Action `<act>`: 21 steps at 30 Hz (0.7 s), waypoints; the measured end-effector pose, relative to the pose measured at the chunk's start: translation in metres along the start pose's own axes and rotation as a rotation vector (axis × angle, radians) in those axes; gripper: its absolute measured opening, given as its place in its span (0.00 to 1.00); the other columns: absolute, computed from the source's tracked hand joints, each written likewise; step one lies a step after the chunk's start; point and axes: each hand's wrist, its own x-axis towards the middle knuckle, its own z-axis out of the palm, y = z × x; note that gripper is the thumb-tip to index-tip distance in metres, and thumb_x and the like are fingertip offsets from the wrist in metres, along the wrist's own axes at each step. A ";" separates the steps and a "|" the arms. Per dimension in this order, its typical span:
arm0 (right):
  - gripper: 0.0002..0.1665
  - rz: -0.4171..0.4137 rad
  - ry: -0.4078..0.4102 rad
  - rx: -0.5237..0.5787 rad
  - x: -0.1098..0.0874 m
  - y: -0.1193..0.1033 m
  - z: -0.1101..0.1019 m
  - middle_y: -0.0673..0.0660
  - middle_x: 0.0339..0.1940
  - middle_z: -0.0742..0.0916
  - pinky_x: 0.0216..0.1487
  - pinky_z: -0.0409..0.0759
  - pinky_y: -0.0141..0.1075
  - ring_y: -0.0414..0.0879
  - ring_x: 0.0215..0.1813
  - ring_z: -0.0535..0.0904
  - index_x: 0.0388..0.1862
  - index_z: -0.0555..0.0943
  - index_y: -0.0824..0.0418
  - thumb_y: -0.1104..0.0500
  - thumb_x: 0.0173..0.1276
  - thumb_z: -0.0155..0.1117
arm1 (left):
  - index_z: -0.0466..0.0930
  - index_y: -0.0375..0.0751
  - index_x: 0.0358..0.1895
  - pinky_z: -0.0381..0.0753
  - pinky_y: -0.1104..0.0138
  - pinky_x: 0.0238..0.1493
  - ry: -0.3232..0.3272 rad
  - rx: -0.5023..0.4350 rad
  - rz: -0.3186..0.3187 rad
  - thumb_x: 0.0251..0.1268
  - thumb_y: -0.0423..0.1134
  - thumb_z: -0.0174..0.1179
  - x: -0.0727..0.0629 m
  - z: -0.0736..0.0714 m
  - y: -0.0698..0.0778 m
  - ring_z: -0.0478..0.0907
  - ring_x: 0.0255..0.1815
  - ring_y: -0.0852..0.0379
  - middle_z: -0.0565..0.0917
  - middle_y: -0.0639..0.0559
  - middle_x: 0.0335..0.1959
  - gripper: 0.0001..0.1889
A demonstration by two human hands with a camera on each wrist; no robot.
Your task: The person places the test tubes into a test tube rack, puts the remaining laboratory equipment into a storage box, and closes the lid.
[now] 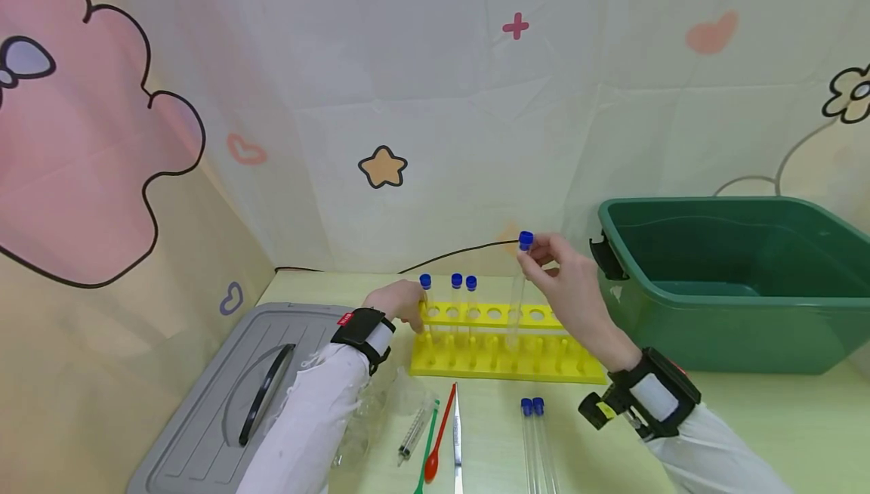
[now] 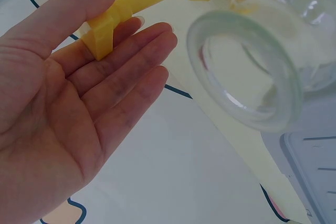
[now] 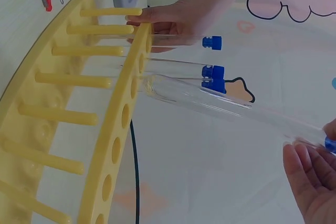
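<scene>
A yellow test tube rack (image 1: 503, 372) stands on the table, with three blue-capped test tubes (image 1: 457, 281) upright towards its left end. My left hand (image 1: 402, 302) grips that end; in the left wrist view the thumb and fingers lie on either side of the yellow end piece (image 2: 101, 38). My right hand (image 1: 574, 290) pinches another clear test tube (image 3: 210, 103) just under its blue cap (image 1: 526, 240). This tube slants over the rack's right half. Whether its lower tip is inside a hole I cannot tell.
Two capped test tubes (image 1: 533, 441) lie in front of the rack. Left of them are tweezers (image 1: 458, 433), a red spoon (image 1: 432, 465), a green stick (image 1: 428, 445), a syringe (image 1: 411, 435) and clear glassware (image 2: 244, 72). A grey lid (image 1: 204, 403) lies left; a green bin (image 1: 714, 335) stands right.
</scene>
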 end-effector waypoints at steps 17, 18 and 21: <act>0.09 -0.018 0.029 0.006 0.011 0.007 0.015 0.56 0.33 0.80 0.34 0.77 0.38 0.46 0.36 0.75 0.42 0.74 0.66 0.64 0.63 0.59 | 0.78 0.42 0.39 0.69 0.65 0.28 0.001 0.015 0.009 0.46 0.39 0.70 0.001 0.000 0.000 0.71 0.26 0.56 0.75 0.51 0.23 0.15; 0.09 -0.021 0.029 0.004 0.012 0.008 0.016 0.56 0.33 0.80 0.34 0.77 0.38 0.46 0.36 0.75 0.42 0.74 0.66 0.64 0.63 0.59 | 0.78 0.42 0.39 0.69 0.65 0.28 0.001 0.016 0.008 0.46 0.40 0.70 0.001 0.000 0.000 0.71 0.26 0.56 0.75 0.51 0.23 0.16; 0.09 -0.024 0.030 0.011 0.012 0.009 0.019 0.55 0.32 0.80 0.33 0.77 0.38 0.46 0.35 0.75 0.41 0.74 0.66 0.64 0.63 0.60 | 0.78 0.42 0.39 0.69 0.65 0.28 0.001 0.018 0.003 0.46 0.40 0.70 0.000 0.000 0.001 0.71 0.27 0.56 0.75 0.51 0.24 0.16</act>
